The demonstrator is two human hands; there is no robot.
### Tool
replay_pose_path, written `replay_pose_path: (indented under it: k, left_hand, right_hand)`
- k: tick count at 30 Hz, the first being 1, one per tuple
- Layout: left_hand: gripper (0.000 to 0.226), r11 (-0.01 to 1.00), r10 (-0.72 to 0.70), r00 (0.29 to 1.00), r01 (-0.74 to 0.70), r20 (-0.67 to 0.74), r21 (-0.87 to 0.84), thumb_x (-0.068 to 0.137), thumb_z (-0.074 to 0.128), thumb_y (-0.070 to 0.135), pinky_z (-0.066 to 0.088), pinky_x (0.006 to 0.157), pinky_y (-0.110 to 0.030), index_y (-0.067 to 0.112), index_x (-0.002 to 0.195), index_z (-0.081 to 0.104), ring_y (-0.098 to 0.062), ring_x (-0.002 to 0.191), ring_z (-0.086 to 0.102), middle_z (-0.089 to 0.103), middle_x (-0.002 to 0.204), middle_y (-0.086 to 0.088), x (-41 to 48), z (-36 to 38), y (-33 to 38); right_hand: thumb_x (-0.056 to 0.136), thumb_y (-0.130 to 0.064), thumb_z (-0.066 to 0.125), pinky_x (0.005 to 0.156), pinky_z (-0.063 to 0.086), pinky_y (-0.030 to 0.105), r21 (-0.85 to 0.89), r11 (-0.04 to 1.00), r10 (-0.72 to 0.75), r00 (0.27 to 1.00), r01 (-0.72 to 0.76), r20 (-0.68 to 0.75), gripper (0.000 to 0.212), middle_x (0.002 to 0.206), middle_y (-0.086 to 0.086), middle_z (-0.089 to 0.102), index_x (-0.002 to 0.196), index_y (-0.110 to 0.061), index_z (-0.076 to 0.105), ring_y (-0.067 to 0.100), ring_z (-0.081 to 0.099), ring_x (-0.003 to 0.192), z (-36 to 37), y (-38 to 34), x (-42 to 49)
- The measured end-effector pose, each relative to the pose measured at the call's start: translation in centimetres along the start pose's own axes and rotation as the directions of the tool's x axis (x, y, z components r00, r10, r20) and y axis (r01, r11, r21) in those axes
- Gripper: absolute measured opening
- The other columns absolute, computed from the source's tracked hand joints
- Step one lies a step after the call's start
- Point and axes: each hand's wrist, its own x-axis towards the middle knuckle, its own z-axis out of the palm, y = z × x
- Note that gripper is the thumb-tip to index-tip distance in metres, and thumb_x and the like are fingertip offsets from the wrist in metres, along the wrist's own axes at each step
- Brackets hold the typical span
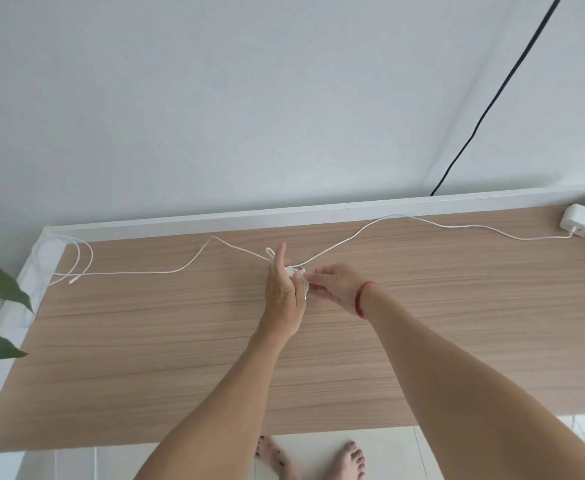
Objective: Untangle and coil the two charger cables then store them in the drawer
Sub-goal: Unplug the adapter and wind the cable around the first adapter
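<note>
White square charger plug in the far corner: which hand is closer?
Right. The right hand, pinching white cable, is mid-table, well left of the white square charger plug; the left hand is even farther left.

Soft, even daylight fills the view with faint shadows, slight overall softness, and wide-angle bending of the desk (145, 341) edges.

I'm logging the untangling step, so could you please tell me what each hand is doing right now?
Left hand: open, fingers straight, against the white cable.
Right hand: grip pinches the white cable.
</note>
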Motion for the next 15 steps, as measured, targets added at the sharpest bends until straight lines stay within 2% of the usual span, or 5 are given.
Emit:
replay_pose_path:
  k: [3,7,11,13,15]
  left_hand:
    - [0.055,1.0,0.017,0.999,-0.016,-0.029,0.009,0.093,0.021,0.034,0.034,0.104,-0.034,0.026,0.145,0.004,-0.004,0.112,0.036,0.046,0.12,-0.011,-0.6,0.3,-0.1]
    - [0.056,0.999,0.041,0.998,-0.04,-0.052,0.01,0.093,0.022,0.031,0.034,0.102,-0.034,0.024,0.146,0.006,-0.011,0.111,0.039,0.039,0.122,-0.007,-1.0,0.6,-0.2]
    - [0.053,0.999,0.037,0.998,-0.038,-0.054,-0.012,0.094,0.024,0.025,0.03,0.105,-0.033,0.022,0.145,0.009,-0.013,0.115,0.038,0.035,0.123,-0.002,-1.5,0.7,-0.5]
    - [0.053,0.999,0.037,0.997,-0.038,-0.062,-0.023,0.095,0.026,0.02,0.029,0.106,-0.03,0.025,0.144,0.008,-0.009,0.117,0.037,0.034,0.126,-0.002,-1.6,0.4,-0.9]
    - [0.054,0.999,0.004,0.998,-0.007,-0.059,-0.05,0.096,0.025,0.02,0.033,0.105,-0.032,0.03,0.145,0.006,-0.015,0.117,0.04,0.037,0.124,0.0,-1.5,0.1,-1.5]
  right_hand:
    - [0.089,-0.01,0.066,0.09,0.055,0.028,-0.042,0.998,0.043,0.999,-0.043,-0.006,0.032,0.099,0.018,0.068,0.108,0.015,0.062,0.021,0.067,0.091,0.0,-0.4,-0.1]
    - [0.074,-0.018,0.08,0.092,0.055,0.034,-0.157,0.982,0.096,0.993,-0.106,-0.072,0.044,0.091,0.017,0.072,0.101,0.014,0.065,0.021,0.071,0.085,0.2,-1.0,-0.1]
    - [0.078,0.002,0.074,0.079,0.059,0.029,-0.031,0.968,0.246,0.967,-0.249,-0.068,0.012,0.079,0.009,0.07,0.088,0.003,0.067,0.015,0.067,0.072,0.3,-1.8,-0.3]
    - [0.081,0.004,0.071,0.071,0.059,0.026,0.061,0.942,0.332,0.942,-0.329,-0.039,0.01,0.08,0.007,0.065,0.084,-0.002,0.063,0.014,0.063,0.073,0.7,-1.8,-0.2]
    - [0.081,0.002,0.07,0.06,0.059,0.024,0.061,0.927,0.372,0.928,-0.37,-0.029,0.012,0.081,0.006,0.062,0.084,-0.005,0.062,0.013,0.061,0.072,1.3,-1.8,0.1]
